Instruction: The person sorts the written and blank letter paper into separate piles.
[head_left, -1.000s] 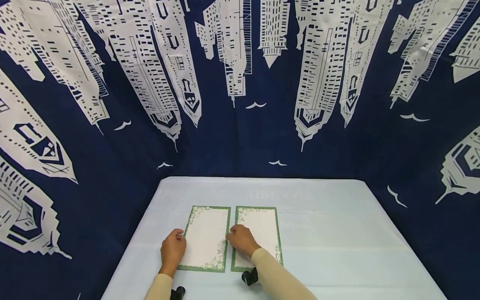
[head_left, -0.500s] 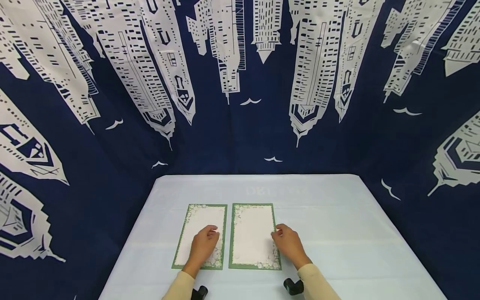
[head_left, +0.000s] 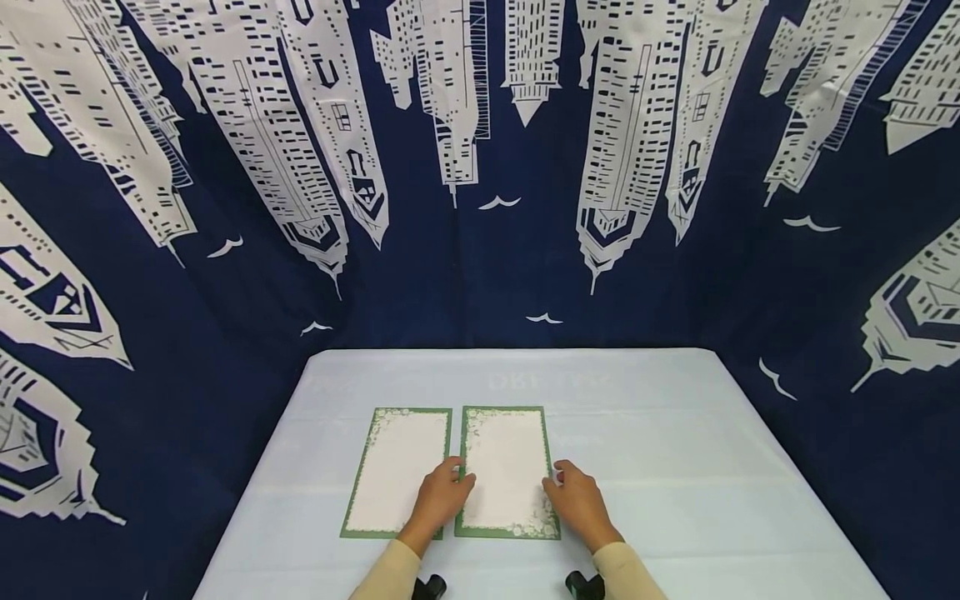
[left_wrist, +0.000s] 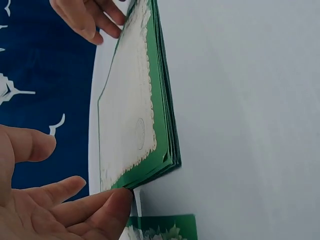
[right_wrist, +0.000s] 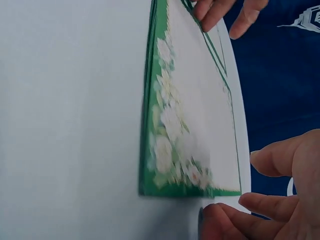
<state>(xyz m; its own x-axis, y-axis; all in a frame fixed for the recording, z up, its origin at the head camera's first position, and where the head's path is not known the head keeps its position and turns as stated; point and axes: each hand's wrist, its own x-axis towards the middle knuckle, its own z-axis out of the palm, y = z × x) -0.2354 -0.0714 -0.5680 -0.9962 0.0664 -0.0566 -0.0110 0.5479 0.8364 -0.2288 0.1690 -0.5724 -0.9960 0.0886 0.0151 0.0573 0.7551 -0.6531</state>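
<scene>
Two white sheets with green floral borders lie side by side, a narrow gap between them. The right one is a stack of paper (head_left: 506, 467); its layered green edges (left_wrist: 167, 100) show in the left wrist view. My left hand (head_left: 442, 493) reaches over the left sheet (head_left: 401, 467), fingertips right at the stack's left edge. My right hand (head_left: 583, 504) is at the stack's right edge, fingers loosely bent beside it. Both wrist views show the hands with fingers spread and thumbs apart, neither gripping. In the left wrist view, the left sheet's floral corner (left_wrist: 172, 227) shows at the bottom.
A white cloth (head_left: 675, 467) covers the table. Behind and beside it hangs a dark blue curtain (head_left: 465, 283) with white printed buildings and birds. Small black devices (head_left: 585, 585) sit at both wrists.
My left hand has moved right from the left sheet's outer edge, across it, to the gap. My right hand has moved from the gap to the right stack's outer edge.
</scene>
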